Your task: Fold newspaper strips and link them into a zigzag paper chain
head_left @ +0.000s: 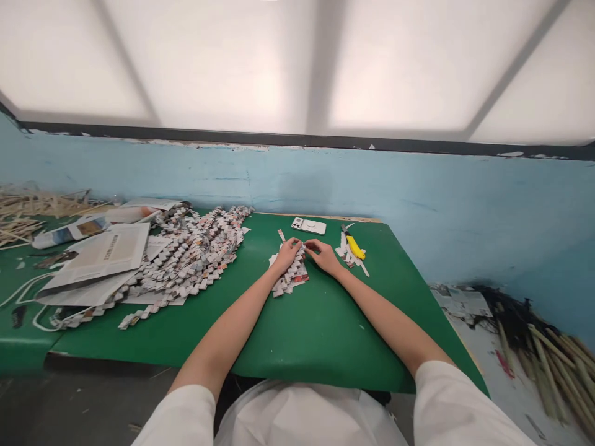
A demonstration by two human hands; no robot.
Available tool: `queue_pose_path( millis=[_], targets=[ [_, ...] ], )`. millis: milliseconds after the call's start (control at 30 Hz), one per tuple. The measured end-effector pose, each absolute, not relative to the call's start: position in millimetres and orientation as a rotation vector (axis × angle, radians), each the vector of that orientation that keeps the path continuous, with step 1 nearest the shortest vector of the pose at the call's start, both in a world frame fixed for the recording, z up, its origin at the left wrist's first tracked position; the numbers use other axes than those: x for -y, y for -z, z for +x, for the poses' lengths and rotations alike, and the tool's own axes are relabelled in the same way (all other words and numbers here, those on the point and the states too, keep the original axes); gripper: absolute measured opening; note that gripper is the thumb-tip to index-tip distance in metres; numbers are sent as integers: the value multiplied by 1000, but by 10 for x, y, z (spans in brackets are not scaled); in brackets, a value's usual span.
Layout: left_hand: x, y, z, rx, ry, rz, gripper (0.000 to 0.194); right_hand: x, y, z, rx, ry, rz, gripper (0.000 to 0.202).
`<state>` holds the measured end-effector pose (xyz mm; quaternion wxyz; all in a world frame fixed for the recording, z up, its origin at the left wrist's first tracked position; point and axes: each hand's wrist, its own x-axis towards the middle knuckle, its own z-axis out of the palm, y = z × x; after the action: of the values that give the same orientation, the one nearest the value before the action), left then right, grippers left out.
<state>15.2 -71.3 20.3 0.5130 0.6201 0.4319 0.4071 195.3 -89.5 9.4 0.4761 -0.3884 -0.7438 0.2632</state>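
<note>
Both my hands meet at the far end of a short zigzag chain of folded paper [294, 272] on the green table [316, 341]. My left hand [287, 253] is closed, its fingertips pinching the chain's upper end. From the other side, my right hand [324, 255] pinches at the same spot. Flat pieces of printed paper [301, 280] lie under and around the chain. One narrow paper strip [281, 235] sticks up past my left hand. Exactly what sits between the fingertips is too small to see fully.
A white phone [309, 226] lies beyond my hands. To the right, a yellow utility knife [354, 245] rests on paper scraps. A large heap of folded-paper chains [199, 248] and a paper bag [111, 254] are at left. Sticks [553, 365] lie on the floor at right.
</note>
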Motion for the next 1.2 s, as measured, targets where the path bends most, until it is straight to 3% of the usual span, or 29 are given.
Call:
queue_pose_path(
  millis=[1200],
  targets=[
    [717,-244,183,-1170,-1080,1481,19,890,-107,1956,1920,-570,-960,26]
  ],
)
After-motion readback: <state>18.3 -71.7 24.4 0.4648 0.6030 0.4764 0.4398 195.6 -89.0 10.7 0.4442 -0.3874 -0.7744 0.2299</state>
